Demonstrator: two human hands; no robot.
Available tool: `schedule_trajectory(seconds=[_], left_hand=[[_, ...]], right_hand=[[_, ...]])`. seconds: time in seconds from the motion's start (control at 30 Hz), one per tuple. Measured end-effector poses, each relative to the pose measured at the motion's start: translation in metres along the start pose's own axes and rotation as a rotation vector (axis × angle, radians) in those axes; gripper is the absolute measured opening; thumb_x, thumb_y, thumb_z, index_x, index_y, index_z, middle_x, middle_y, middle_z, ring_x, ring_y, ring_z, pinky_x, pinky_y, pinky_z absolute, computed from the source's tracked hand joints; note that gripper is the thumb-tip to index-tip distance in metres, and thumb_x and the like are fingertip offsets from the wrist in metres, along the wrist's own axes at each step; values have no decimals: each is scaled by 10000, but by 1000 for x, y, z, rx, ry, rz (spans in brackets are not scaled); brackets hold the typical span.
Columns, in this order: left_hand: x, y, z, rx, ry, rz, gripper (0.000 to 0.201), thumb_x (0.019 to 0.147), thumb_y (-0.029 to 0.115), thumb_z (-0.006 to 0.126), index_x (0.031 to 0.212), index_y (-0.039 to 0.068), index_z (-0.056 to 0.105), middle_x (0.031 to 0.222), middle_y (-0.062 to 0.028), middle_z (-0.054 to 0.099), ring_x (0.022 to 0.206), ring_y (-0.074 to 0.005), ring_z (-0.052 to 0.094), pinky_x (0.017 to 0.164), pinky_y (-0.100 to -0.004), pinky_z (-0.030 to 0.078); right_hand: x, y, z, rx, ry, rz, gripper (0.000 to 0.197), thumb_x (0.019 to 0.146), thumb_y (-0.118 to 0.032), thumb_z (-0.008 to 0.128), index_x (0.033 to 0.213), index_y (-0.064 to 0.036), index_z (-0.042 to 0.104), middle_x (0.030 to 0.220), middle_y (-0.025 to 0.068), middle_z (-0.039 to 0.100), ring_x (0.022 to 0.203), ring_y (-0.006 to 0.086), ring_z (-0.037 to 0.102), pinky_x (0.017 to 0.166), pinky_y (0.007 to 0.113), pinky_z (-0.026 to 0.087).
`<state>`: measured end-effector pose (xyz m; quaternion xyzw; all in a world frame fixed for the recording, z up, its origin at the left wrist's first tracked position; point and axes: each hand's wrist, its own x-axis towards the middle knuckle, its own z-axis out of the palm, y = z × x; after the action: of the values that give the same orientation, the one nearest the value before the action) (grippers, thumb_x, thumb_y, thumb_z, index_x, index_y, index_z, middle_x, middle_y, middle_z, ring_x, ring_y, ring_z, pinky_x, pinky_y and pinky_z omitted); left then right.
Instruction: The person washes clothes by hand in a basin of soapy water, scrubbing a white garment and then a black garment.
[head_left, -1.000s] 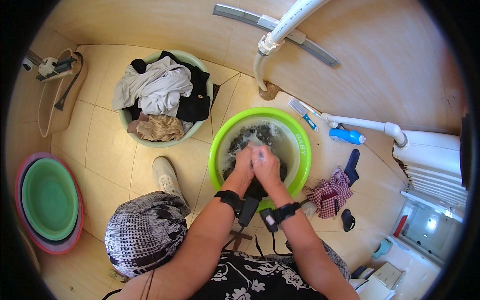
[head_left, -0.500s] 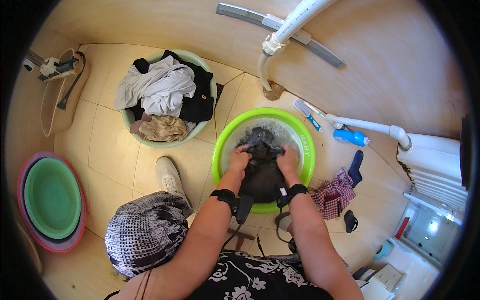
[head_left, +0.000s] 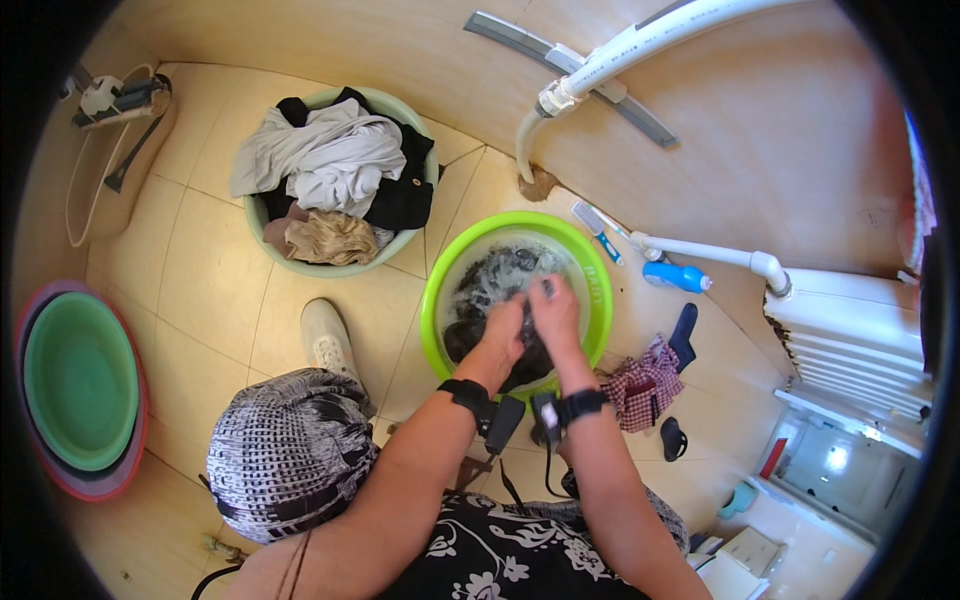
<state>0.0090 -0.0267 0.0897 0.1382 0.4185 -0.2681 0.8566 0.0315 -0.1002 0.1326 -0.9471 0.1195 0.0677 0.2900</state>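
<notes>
A bright green-rimmed basin [head_left: 434, 345] holds sudsy water and a dark, wet garment [head_left: 465, 338], bunched up in the foam. Over its middle, my two hands are close together. My left hand [head_left: 506, 332] is closed on the dark cloth, slightly blurred, its fingertips partly hidden. Just to its right, my right hand [head_left: 555, 308] is curled into a fist, with dark cloth showing between it and the left. What lies inside that fist is mostly hidden. Dark bands with small boxes circle both wrists.
A pale green tub [head_left: 330, 268] heaped with clothes stands beyond at the left. Nested basins [head_left: 80, 380] sit at far left. Right of my basin lie a brush [head_left: 598, 235], a blue bottle [head_left: 676, 277], a checked cloth [head_left: 640, 390] and a dark sock [head_left: 684, 338]. A radiator [head_left: 850, 345] hangs farther right.
My hands have come together from opposite sides of the garment, the right moving inward. The cloth is more bunched, with more foam showing. The whole view has shifted slightly.
</notes>
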Motion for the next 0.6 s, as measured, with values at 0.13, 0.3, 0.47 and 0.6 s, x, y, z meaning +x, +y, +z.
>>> schedule_trajectory(seconds=[0.13,0.3,0.47,0.6], left_hand=[[-3,-3,8,69,69,-65,296,880,264,556,1005,-4,580,918,-125,625,771,-254,619,684,-395,511],[-8,23,-19,116,125,71,599,857,507,540,985,-78,571,883,-152,589,728,-210,560,644,-377,472],[-29,-9,28,142,69,140,469,856,377,570,1057,-46,556,923,-146,587,787,-223,580,698,-371,476],[-6,19,-10,539,287,189,523,881,496,504,960,-18,561,852,-131,597,711,-223,582,629,-400,482]], right_hand=[[-9,3,-6,93,73,-89,185,817,-232,609,875,-58,581,805,168,620,787,333,605,693,381,465],[-63,-44,0,165,-5,-140,132,814,-156,583,872,-44,544,823,149,616,781,317,608,728,370,471],[-19,-17,-30,-40,184,-40,153,836,-160,548,932,-42,529,823,171,619,767,359,601,695,411,469],[-85,-64,-20,187,6,-221,143,857,-177,543,917,-53,505,822,157,585,782,337,589,719,391,461]])
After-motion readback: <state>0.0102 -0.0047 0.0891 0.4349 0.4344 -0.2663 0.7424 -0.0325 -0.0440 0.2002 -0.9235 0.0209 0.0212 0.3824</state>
